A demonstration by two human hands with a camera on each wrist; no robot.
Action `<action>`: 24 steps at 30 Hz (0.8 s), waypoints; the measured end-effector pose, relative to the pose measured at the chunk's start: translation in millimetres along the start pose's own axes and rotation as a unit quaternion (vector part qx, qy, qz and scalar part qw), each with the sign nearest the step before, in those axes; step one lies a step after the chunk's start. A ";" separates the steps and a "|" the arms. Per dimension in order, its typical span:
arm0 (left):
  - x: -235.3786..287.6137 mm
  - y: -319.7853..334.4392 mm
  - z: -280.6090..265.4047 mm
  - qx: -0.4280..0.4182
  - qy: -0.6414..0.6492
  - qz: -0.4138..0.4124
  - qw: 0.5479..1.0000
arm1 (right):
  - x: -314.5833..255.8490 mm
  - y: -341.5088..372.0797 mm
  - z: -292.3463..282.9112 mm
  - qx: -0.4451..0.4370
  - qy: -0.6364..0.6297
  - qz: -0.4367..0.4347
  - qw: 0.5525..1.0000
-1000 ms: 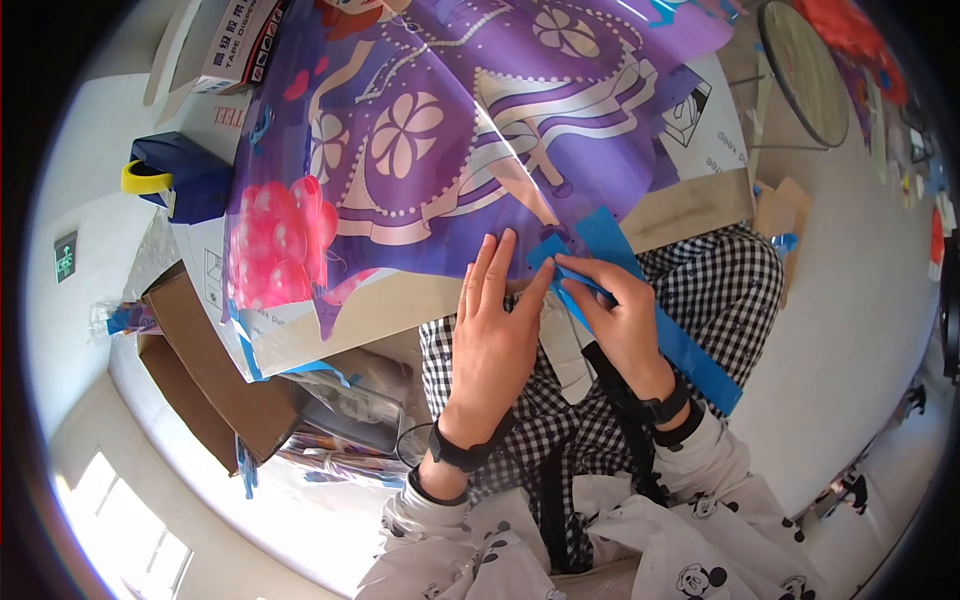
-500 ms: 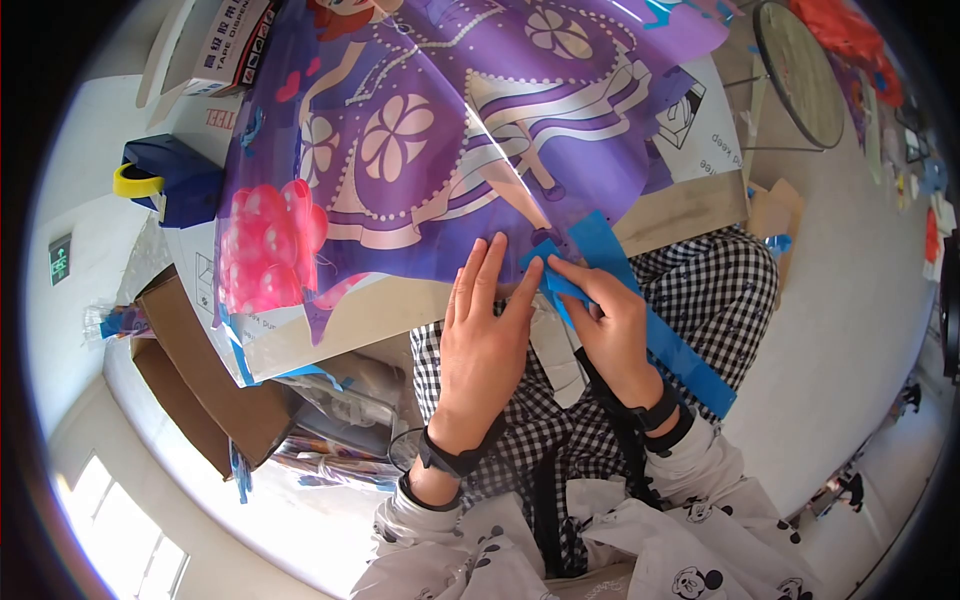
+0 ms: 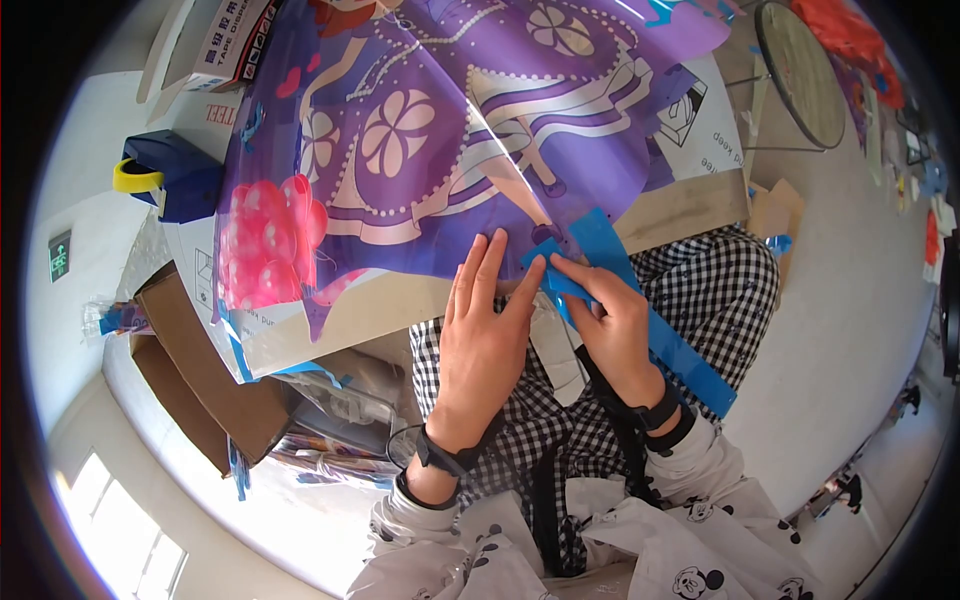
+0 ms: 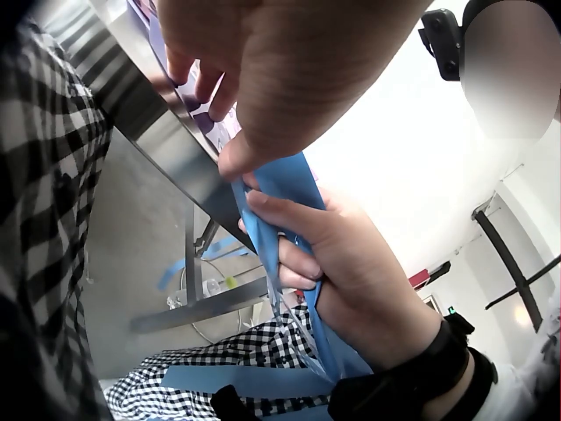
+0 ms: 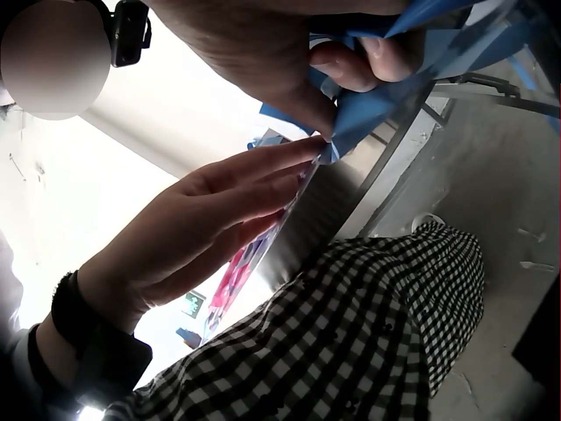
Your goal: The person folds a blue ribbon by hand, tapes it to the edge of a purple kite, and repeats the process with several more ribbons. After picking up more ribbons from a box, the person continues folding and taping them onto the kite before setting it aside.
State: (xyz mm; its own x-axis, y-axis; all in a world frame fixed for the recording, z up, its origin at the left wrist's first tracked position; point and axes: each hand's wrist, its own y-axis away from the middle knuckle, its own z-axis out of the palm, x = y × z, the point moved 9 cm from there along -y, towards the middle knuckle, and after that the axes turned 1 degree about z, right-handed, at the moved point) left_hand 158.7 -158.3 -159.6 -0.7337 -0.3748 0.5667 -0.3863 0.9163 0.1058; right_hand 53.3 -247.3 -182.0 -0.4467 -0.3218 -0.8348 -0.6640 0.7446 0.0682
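Note:
A large glossy purple plastic sheet (image 3: 415, 140), printed with a cartoon figure in a dress and pink balloons, lies flat over the tabletop. My left hand (image 3: 480, 345) rests on its near edge with fingers stretched out. The left index fingertip meets a folded blue plastic strip (image 3: 690, 365) at that edge. Thumb and fingers of my right hand (image 3: 622, 335) pinch the strip just beside it. In the left wrist view the right hand (image 4: 368, 272) has curled fingers around the blue strip (image 4: 294, 180). One length of strip trails past the right wrist over the checked trousers.
A blue tape dispenser (image 3: 180, 178) with a yellow roll stands left of the sheet, below a tape dispenser box (image 3: 225, 45). An open brown carton (image 3: 215, 370) sits at lower left. A round stool (image 3: 800, 75) is at upper right. Metal table legs (image 4: 197, 307) show below.
The head view has shifted slightly, so everything sits a little further left than a second ago. Both hands keep the same place at the sheet's edge.

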 end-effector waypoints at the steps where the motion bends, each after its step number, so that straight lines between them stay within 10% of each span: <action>1: 0.1 0.1 0.0 0.000 0.000 0.000 1.000 | -0.1 0.2 -0.2 0.000 -0.001 0.000 1.000; 24: -1.7 1.4 2.9 -0.013 -0.021 -0.001 1.000 | -3.0 -0.3 -0.6 -0.005 0.004 -0.002 1.000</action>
State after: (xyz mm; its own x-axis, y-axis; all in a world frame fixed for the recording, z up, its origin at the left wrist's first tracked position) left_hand 157.8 -156.8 -162.8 -0.7557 -0.3811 0.5326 -0.3727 0.9190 0.1287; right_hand 54.5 -246.9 -179.2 -0.4491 -0.3301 -0.8303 -0.6717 0.7375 0.0701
